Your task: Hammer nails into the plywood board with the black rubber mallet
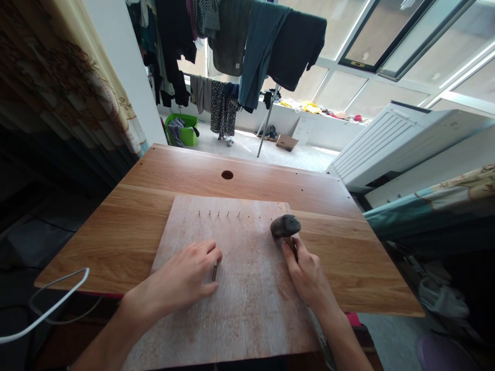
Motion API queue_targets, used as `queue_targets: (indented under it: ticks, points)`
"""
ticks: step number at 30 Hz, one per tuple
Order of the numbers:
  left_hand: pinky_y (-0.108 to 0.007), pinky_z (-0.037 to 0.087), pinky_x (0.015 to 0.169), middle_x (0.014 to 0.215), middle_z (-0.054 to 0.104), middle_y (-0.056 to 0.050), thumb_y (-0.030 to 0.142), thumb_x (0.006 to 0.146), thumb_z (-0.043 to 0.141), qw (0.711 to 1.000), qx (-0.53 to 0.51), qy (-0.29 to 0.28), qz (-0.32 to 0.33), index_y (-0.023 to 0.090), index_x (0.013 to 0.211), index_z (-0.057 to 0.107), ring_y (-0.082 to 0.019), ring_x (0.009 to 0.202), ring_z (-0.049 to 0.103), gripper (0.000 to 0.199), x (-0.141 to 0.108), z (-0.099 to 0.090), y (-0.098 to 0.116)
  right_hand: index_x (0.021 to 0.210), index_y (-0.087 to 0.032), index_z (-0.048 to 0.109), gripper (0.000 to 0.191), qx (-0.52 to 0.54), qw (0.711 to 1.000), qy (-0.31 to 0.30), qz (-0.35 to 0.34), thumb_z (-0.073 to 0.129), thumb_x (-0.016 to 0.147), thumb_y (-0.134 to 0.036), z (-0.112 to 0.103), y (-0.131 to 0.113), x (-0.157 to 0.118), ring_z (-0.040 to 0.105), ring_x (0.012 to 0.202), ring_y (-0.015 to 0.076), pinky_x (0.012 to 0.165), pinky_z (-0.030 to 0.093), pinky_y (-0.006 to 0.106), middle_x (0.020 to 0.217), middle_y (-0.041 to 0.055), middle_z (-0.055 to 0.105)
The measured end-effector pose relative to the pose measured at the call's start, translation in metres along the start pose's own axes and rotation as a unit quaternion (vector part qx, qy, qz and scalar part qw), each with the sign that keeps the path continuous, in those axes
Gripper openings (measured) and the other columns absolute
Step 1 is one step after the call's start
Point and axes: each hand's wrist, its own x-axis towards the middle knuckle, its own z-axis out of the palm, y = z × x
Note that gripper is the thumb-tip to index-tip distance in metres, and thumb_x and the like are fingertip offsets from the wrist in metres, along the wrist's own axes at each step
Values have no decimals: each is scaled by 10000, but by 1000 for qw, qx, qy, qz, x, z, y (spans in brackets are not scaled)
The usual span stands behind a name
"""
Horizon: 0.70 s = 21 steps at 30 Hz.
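Note:
My right hand (309, 268) is wrapped round the handle of a hammer (285, 225), close below its dark, blunt head. The rest of the handle runs back under my forearm. My left hand (185, 273) is over the middle-left of a worn wooden board (247, 309), its thumb and fingers curled round a small metal nail (214, 271). Toward the board's far edge, several nails (218, 214) stand upright in a row. Small dark marks continue that row to the right, near the hammer head.
The board lies on a wood-grain table (340, 257) with a round hole (227, 175) near its far edge. A white cable (58, 309) loops at the left. Beyond are hanging clothes (263, 46), a green basket (187, 135) and a white cabinet-like unit (386, 139).

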Motion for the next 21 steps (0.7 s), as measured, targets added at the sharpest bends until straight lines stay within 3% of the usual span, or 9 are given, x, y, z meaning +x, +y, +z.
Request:
queue_targets:
  ticks: [8, 21]
  points:
    - [-321, 443, 761, 1019, 612, -22, 203, 809, 685, 1000, -23, 10, 10, 220, 998, 623, -200, 869, 620, 200, -2, -2, -2, 1164, -221, 605, 475, -3, 1000, 3, 0, 305, 981, -541, 0, -1, 0, 720, 938, 375, 773, 453, 388, 969, 154, 761]
    - [-331, 444, 775, 1048, 622, -25, 223, 859, 659, 998, -48, -26, -10, 226, 983, 616, -212, 918, 626, 131, -1, -4, -2, 1184, -208, 601, 491, -8, 1000, -6, 7, 298, 976, -534, -1, -2, 0, 720, 949, 399, 765, 456, 401, 954, 170, 759]
